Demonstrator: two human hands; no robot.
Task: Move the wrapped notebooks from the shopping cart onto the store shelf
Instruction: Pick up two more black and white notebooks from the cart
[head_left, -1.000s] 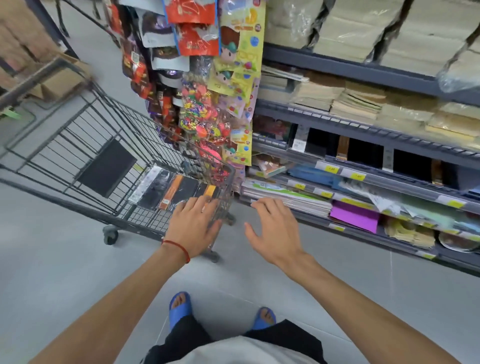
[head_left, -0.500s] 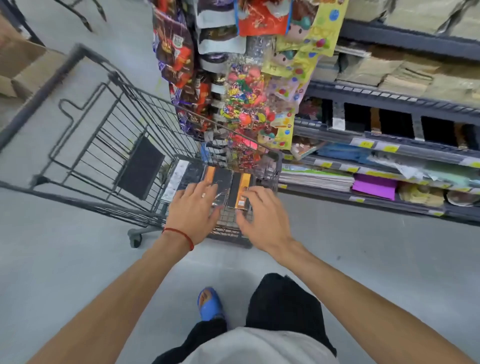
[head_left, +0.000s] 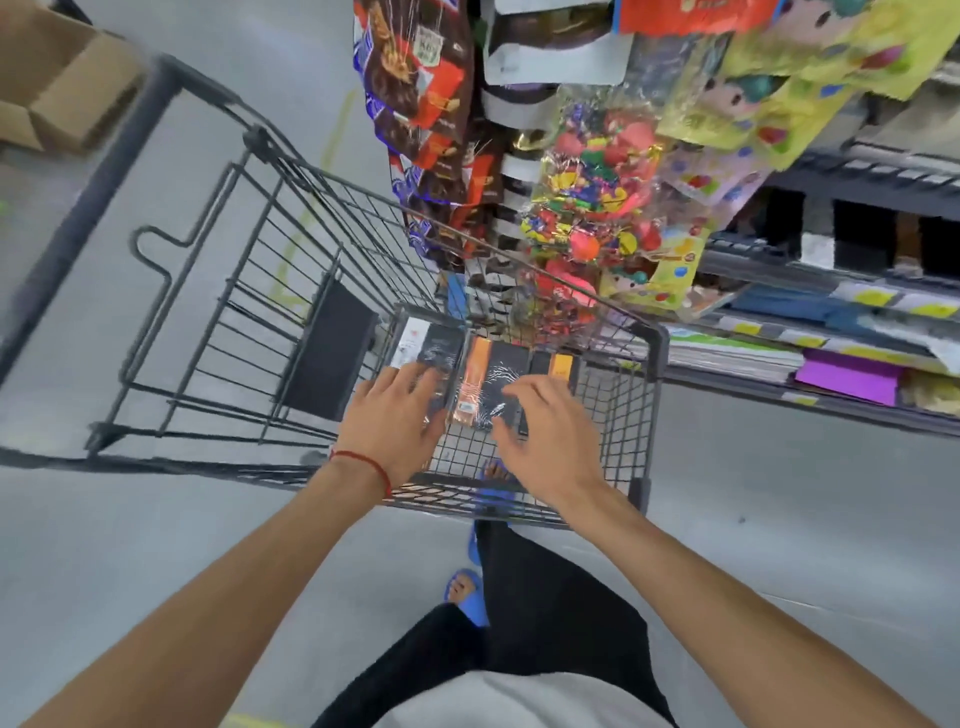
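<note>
Wrapped notebooks (head_left: 488, 379) flat on shopping cart (head_left: 657, 348) floor, at the end beside the store shelf (head_left: 831, 291). Left hand (head_left: 395, 415): fingers spread flat on one. Right hand (head_left: 545, 431): fingers bent over another, can't tell if gripping.

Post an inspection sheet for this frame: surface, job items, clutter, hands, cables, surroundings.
Surface: wire shopping cart standing on grey floor.
Job's things: wrapped notebooks, dark with orange bands, lying flat in the cart at its shelf-side end.
Clutter: black flap inside the cart.
Grippers: left hand, fingers straight on the leftmost notebook; right hand, fingers bent over the middle ones, grip unclear.
Cables: nothing seen.
Surroundings: store shelf with paper goods to the right; hanging packets above the cart; cardboard box on the floor.
</note>
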